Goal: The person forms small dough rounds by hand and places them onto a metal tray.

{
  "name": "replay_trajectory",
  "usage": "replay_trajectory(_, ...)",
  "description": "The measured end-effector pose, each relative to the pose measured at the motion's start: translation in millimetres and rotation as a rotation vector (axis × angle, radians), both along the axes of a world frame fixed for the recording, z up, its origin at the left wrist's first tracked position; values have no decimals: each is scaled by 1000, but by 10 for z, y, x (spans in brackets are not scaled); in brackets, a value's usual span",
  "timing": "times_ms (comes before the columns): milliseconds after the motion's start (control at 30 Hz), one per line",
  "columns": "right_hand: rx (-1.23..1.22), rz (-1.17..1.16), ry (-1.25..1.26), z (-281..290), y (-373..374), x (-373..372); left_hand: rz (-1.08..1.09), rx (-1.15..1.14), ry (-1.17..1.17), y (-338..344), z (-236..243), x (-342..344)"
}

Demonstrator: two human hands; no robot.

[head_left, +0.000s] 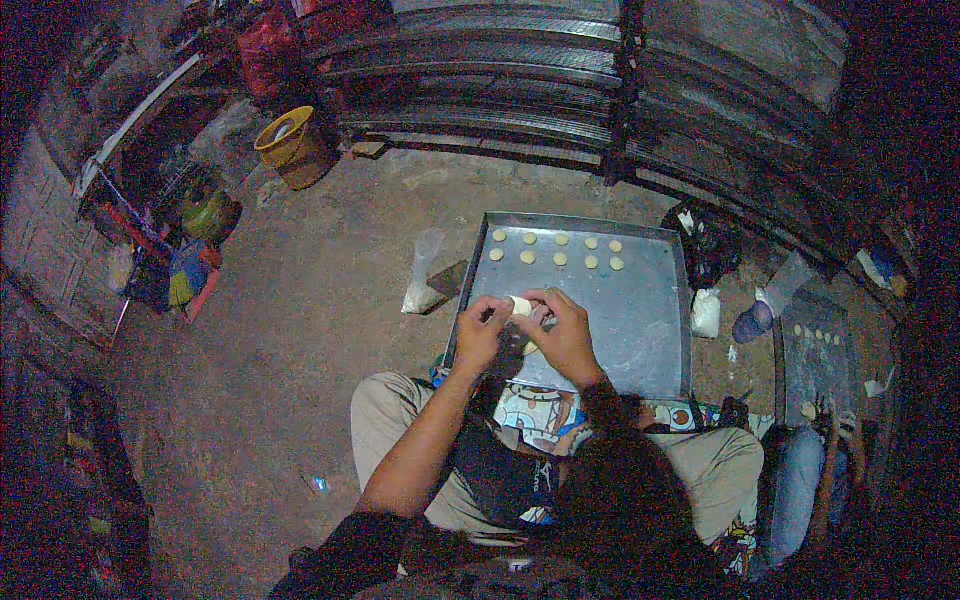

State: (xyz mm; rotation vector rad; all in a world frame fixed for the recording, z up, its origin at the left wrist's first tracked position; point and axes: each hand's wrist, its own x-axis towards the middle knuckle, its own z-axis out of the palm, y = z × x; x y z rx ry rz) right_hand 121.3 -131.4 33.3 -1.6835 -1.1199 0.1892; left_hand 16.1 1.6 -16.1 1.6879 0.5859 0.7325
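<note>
A pale piece of dough is held up between my two hands, over the near left part of a large metal tray. My left hand is closed, its fingertips pinching the dough's left side. From the other side, the curled fingers of my right hand grip the same piece. Two rows of small round pale dough discs lie flat along the tray's far side. Below my hands another pale lump shows partly; my right hand hides some of it.
White powder fills a clear bag left of the tray and another bag at its right. Farther right, a co-worker's hands are at a second tray. A yellow bucket and metal racks stand beyond.
</note>
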Motion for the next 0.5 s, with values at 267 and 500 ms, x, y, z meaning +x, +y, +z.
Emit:
replay_trajectory(267, -51, -30, 273, -152, -3, 122, -178, -205, -4, -136, 358, -38)
replay_trajectory(500, 12, -87, 280, -232, 33, 121, -108, 240, -113, -124, 191, 1)
